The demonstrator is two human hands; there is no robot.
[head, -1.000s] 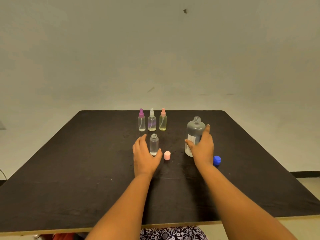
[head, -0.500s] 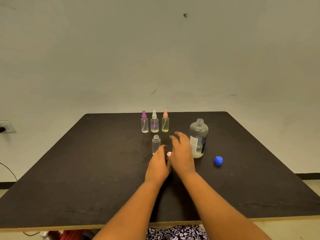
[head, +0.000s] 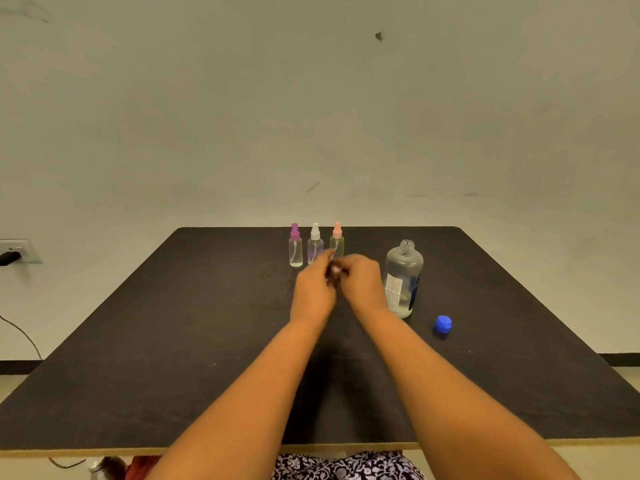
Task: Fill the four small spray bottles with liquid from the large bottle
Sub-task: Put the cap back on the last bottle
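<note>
Too blurry to tell the grip: left hand (head: 313, 289) and right hand (head: 363, 282) bunched together, with a pink bit (head: 335, 270) between the fingers. Behind, three small spray bottles (head: 315, 245) in a row. Just right, large bottle (head: 403, 278) upright and open, blue cap (head: 443, 323) near it on the table (head: 207, 306)

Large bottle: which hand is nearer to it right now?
Right. The right hand is close beside the large bottle, at its left in the view; whether they touch is unclear. The left hand lies farther left, beyond the right hand.
</note>
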